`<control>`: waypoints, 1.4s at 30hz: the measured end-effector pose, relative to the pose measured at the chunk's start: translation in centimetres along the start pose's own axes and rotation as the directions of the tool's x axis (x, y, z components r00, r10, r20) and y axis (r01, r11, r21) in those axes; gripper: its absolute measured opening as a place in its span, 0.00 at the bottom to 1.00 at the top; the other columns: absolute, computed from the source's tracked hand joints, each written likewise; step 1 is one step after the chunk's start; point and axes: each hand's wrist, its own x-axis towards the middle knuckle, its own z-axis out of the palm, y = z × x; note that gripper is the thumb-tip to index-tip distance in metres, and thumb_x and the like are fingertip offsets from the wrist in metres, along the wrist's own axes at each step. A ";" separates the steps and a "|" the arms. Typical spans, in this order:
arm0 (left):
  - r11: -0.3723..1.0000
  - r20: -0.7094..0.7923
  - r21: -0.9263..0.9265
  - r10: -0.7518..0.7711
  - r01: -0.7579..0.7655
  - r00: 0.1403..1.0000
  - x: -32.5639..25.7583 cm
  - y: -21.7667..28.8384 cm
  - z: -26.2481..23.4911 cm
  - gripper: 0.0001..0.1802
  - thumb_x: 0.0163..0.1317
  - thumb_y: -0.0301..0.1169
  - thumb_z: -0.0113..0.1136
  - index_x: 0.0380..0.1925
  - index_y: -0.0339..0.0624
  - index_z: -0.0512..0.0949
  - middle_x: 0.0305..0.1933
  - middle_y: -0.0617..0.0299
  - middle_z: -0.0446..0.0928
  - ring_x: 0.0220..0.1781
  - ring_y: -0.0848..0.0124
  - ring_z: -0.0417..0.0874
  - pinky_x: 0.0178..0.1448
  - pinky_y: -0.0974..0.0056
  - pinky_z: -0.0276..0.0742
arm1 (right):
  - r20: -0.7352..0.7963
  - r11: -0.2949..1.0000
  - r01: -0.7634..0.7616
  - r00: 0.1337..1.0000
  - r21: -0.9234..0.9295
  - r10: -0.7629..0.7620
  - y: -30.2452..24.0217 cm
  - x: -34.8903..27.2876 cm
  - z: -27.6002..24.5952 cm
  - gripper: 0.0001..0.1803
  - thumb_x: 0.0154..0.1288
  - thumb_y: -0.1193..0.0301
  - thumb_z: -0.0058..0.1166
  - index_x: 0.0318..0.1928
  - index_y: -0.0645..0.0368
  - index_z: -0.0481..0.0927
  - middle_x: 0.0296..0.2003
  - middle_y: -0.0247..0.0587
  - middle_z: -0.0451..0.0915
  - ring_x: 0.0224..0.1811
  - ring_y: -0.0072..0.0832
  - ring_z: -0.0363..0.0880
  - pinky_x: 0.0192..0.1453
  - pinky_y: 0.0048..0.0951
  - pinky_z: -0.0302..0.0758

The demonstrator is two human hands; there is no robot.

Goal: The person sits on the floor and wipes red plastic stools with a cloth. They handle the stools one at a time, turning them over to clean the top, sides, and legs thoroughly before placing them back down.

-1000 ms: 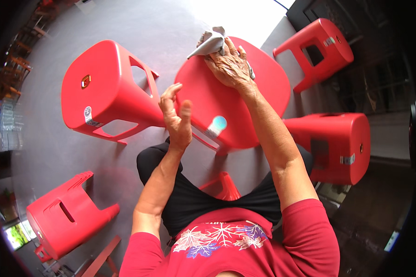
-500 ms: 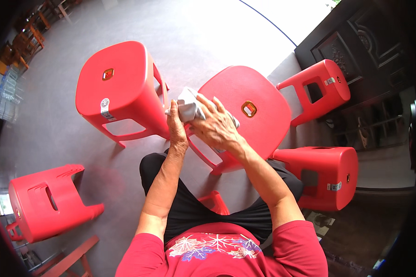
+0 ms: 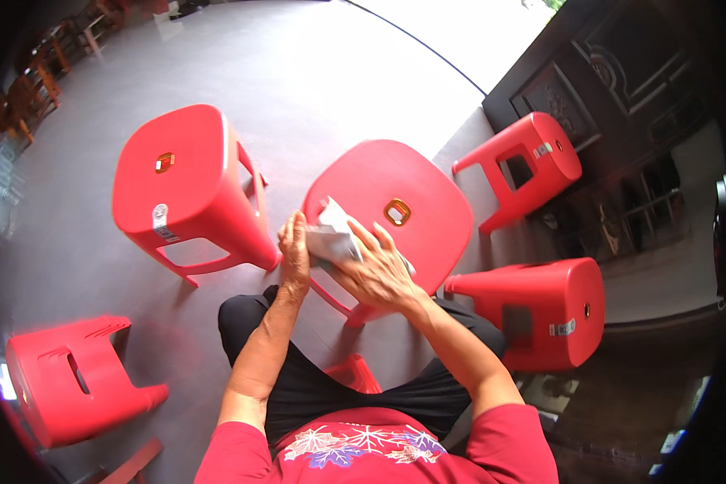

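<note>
A crumpled grey-white cloth (image 3: 329, 235) is bunched between my two hands, at the near left edge of a red plastic stool (image 3: 427, 181). My left hand (image 3: 295, 256) grips the cloth from its left side, fingers and thumb closed together. From the right, my right hand (image 3: 373, 273) lies over the cloth with its fingers bent onto it. Part of the cloth is hidden under that hand. The stool's seat has a gold-rimmed hole in the middle, and the seat's near left edge is partly covered by the hands and cloth.
Another red stool (image 3: 173, 161) stands to the left. Two stools lie on their sides at the right, one farther (image 3: 532, 157) and one nearer (image 3: 552, 310). Several nested stools (image 3: 64, 375) lie at the lower left. A dark carved door (image 3: 569, 97) stands at the far right.
The whole view has shifted, so the stools and hands sit lower and more to the left. Both hands keep hold of the cloth, which has changed its folds slightly.
</note>
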 end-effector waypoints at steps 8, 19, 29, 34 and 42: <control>0.966 0.078 0.243 0.076 -0.093 0.994 -1.3 2.6 0.5 0.29 0.62 0.46 0.60 0.55 0.36 0.70 0.51 0.54 0.66 0.51 0.66 0.68 0.59 0.61 0.65 | -0.081 0.992 -0.067 0.995 -0.108 0.059 8.5 7.6 3.1 0.20 0.66 0.50 0.42 0.56 0.32 0.77 0.64 0.48 0.65 0.71 0.43 0.54 0.69 0.55 0.50; 0.907 0.075 0.360 0.207 -0.221 0.975 0.1 0.5 0.5 0.31 0.63 0.43 0.57 0.61 0.37 0.65 0.58 0.45 0.63 0.59 0.55 0.66 0.65 0.54 0.62 | -0.158 0.695 -0.706 0.708 -0.139 0.688 14.2 -0.2 -1.1 0.30 0.66 0.50 0.43 0.68 0.36 0.59 0.60 0.51 0.65 0.61 0.52 0.63 0.54 0.58 0.66; 0.864 0.235 0.151 0.441 -0.480 0.866 2.0 -2.9 -0.4 0.29 0.65 0.41 0.52 0.59 0.31 0.66 0.62 0.42 0.65 0.61 0.52 0.67 0.67 0.56 0.60 | -0.387 0.594 -0.665 0.454 0.453 0.803 6.7 -8.5 1.9 0.35 0.64 0.64 0.52 0.70 0.53 0.55 0.66 0.64 0.51 0.66 0.55 0.57 0.65 0.46 0.64; 0.640 0.329 0.300 0.626 -0.707 0.707 4.8 -5.2 -3.4 0.26 0.66 0.38 0.51 0.58 0.29 0.67 0.62 0.41 0.65 0.60 0.52 0.67 0.67 0.56 0.60 | 0.086 -0.031 -0.271 0.193 0.962 0.977 2.5 -9.2 3.6 0.37 0.64 0.59 0.57 0.64 0.69 0.58 0.57 0.50 0.69 0.56 0.34 0.72 0.62 0.33 0.67; 0.990 0.294 -0.143 0.028 0.015 0.956 0.4 3.1 -0.1 0.25 0.67 0.43 0.48 0.56 0.37 0.71 0.54 0.58 0.73 0.54 0.68 0.73 0.62 0.64 0.65 | 0.257 -0.276 -0.016 0.422 0.961 0.869 2.6 -12.3 1.5 0.27 0.60 0.61 0.61 0.53 0.65 0.70 0.46 0.37 0.75 0.48 0.23 0.72 0.56 0.29 0.70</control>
